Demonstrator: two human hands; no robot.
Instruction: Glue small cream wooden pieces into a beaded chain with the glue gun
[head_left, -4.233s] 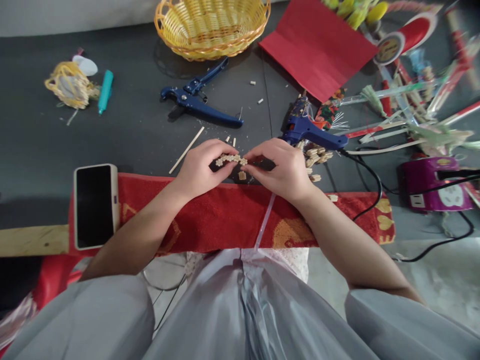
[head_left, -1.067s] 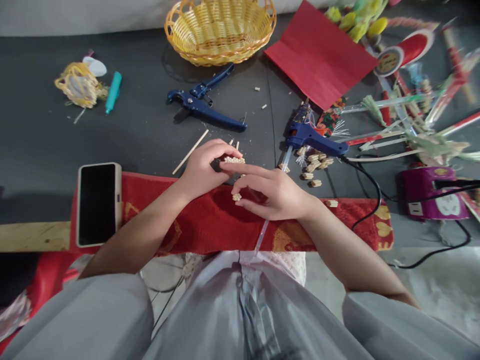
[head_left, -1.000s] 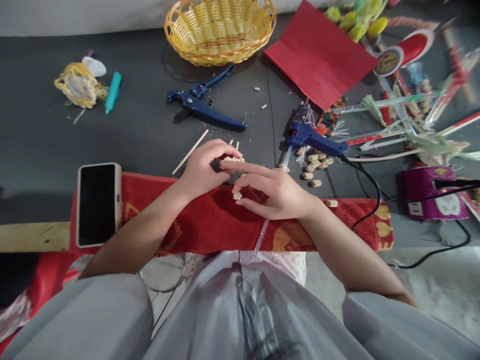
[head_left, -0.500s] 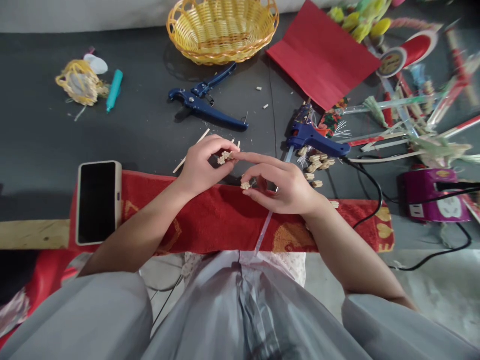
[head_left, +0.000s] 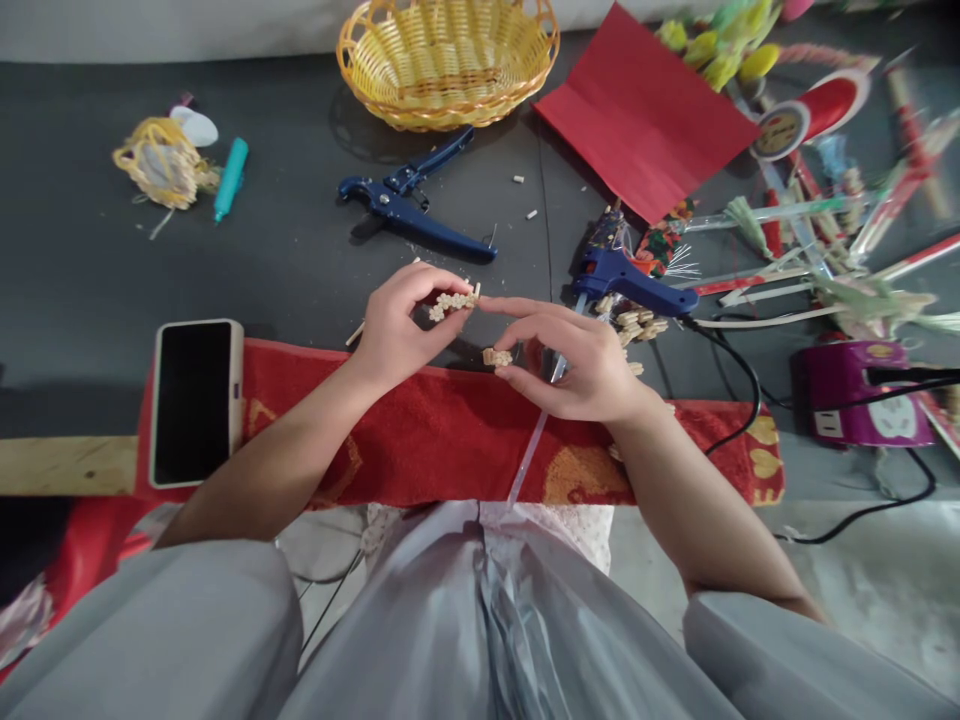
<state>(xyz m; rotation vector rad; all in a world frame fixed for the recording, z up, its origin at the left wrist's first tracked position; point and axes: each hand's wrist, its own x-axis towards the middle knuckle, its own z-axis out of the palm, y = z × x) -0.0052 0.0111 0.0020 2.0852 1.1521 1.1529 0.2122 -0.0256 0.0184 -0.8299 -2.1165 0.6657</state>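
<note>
My left hand (head_left: 397, 325) pinches a short strip of joined pale wooden pieces (head_left: 450, 300), held just above the dark table (head_left: 285, 250). My right hand (head_left: 577, 360) holds a single small wooden piece (head_left: 496, 356) between thumb and middle finger, while its index finger stretches out to the strip's right end. Both hands hover over the far edge of a red towel (head_left: 435, 440). A pile of loose wooden pieces (head_left: 637, 322) lies just right of my right hand, beside a blue glue gun (head_left: 630, 280).
Blue cutting pliers (head_left: 416, 205) and a yellow wicker basket (head_left: 450, 55) lie beyond my hands. A phone (head_left: 196, 400) rests on the towel's left end. Red paper (head_left: 645, 110), colourful craft sticks (head_left: 825, 220), a purple power strip (head_left: 862, 390) and black cables (head_left: 742, 370) crowd the right. A teal pen (head_left: 231, 178) lies far left.
Both hands have lifted slightly and moved away from me. My right hand picked a single piece off the towel and carried it up toward the strip.
</note>
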